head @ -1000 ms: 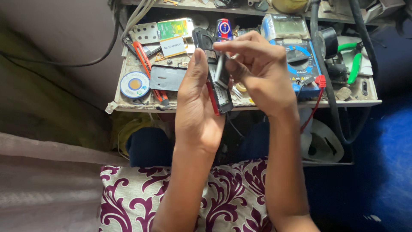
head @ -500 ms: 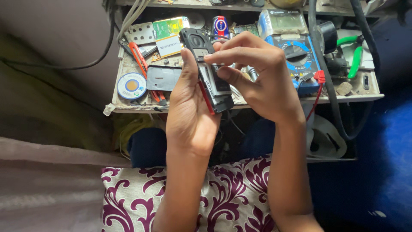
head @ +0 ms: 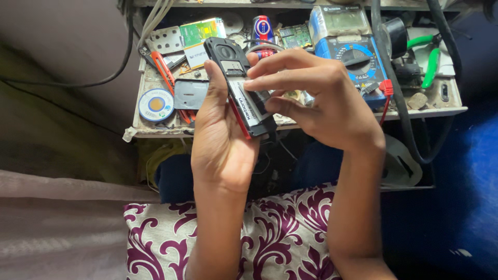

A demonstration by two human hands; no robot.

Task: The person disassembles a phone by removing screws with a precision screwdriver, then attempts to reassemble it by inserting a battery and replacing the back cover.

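Black plastic with a red edge: that is the phone (head: 239,88) the person holds up over the cluttered tray (head: 290,122), back side facing up and its cover off, so the battery (head: 249,103) shows in the open bay. The left hand (head: 220,140) cradles the phone from below and from the side, thumb pressed along its left edge, fingers curled behind it in a firm grip. The right hand (head: 316,98) comes in from the right, its fingers (head: 275,78) stretched out close together, the tips resting on the battery near the middle of the phone; whether they pinch it or only press on it I cannot tell. The phone sits tilted, top end pointing away toward the back of the tray. On the tray behind the hands lie a blue multimeter (head: 353,57) on the right, green-handled pliers (head: 428,59) further right, a red-handled cutter (head: 166,78) on the left, a round spool of solder (head: 156,105) near the left front corner, and a dark grey cover plate (head: 191,94) just beside the left hand. A small circuit board (head: 296,36) lies near the back. Below, both forearms pass over a white cushion with purple scrolls (head: 280,233).
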